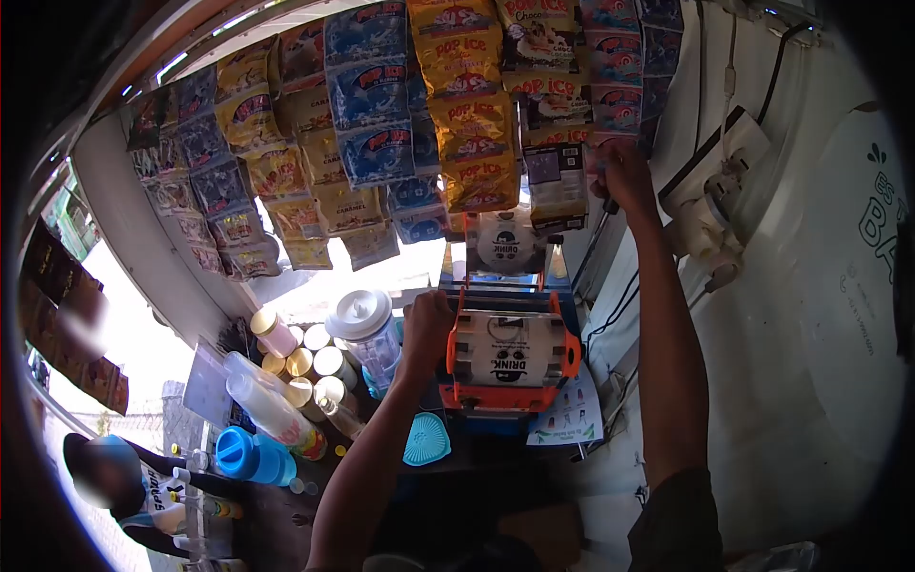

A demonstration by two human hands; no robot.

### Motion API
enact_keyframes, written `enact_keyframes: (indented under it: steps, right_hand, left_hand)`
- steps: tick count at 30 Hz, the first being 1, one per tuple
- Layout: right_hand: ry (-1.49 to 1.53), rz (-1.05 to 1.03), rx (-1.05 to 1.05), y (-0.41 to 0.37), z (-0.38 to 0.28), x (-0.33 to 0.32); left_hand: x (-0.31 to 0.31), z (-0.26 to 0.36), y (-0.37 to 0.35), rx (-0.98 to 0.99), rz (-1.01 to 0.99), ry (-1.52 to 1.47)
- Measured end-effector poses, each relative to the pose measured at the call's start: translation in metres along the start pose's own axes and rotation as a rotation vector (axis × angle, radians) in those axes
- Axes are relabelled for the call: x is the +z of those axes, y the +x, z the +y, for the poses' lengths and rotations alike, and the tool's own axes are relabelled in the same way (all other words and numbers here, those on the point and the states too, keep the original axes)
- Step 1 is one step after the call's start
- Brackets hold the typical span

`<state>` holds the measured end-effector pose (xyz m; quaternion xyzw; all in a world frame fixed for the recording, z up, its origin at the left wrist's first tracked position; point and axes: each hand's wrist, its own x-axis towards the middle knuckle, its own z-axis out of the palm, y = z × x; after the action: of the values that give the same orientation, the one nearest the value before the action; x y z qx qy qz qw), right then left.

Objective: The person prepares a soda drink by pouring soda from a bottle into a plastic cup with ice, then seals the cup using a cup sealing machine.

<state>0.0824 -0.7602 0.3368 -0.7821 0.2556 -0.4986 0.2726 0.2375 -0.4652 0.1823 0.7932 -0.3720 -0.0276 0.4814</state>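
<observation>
My right hand is raised at the upper right, closed near the hanging sachets; what it grips, perhaps a sachet's edge or a dark handle, is too small to tell. My left hand is closed beside the left edge of the cup sealing machine, and its fingers are partly hidden. A roll of printed film lies across the orange-framed machine. Strips of drink sachets in gold, blue and brown hang above. A blender with a white lid stands left of my left hand.
Jars with gold lids, stacked plastic cups, a blue jug and a turquoise lid are on the dark counter. Plugs and cables hang on the right wall. Another person is at the lower left.
</observation>
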Motion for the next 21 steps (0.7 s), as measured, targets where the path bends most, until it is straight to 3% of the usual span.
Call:
enact_keyframes:
  steps: [1,3,5,6,8,9,11,15,16,21]
  right_hand:
    - [0.213,-0.008,0.155,-0.033,-0.042,-0.015]
    - [0.181,0.051,0.14,-0.095,-0.099,-0.031]
    - [0.197,0.025,0.118,-0.168,-0.127,-0.049]
    - [0.243,0.09,0.02,-0.215,-0.121,-0.049]
    - [0.182,0.145,0.033,-0.32,-0.106,-0.054]
    - [0.29,0.205,-0.188,-0.359,-0.084,-0.04]
    - [0.069,0.195,-0.287,-0.434,-0.036,-0.021]
    - [0.241,0.21,-0.386,-0.453,-0.017,-0.003]
    - [0.24,0.208,-0.4,-0.456,-0.012,-0.002]
    - [0.234,0.175,-0.406,-0.456,-0.007,-0.007]
  left_hand:
    - [0.0,-0.001,0.002,0.1,-0.014,0.125]
    - [-0.001,-0.01,0.003,0.197,-0.014,0.051]
    - [-0.022,0.019,-0.004,0.124,-0.052,0.079]
    - [-0.015,0.01,0.002,0.121,-0.025,0.008]
    - [-0.011,0.003,0.001,0.092,0.001,-0.055]
    - [-0.017,0.012,0.0,0.079,-0.001,-0.047]
    - [-0.018,0.019,0.0,0.045,-0.005,-0.024]
    - [-0.02,0.026,0.001,-0.123,-0.029,-0.155]
    - [-0.025,0.029,-0.002,-0.004,-0.053,-0.02]
    - [-0.021,0.031,-0.003,-0.076,-0.001,-0.198]
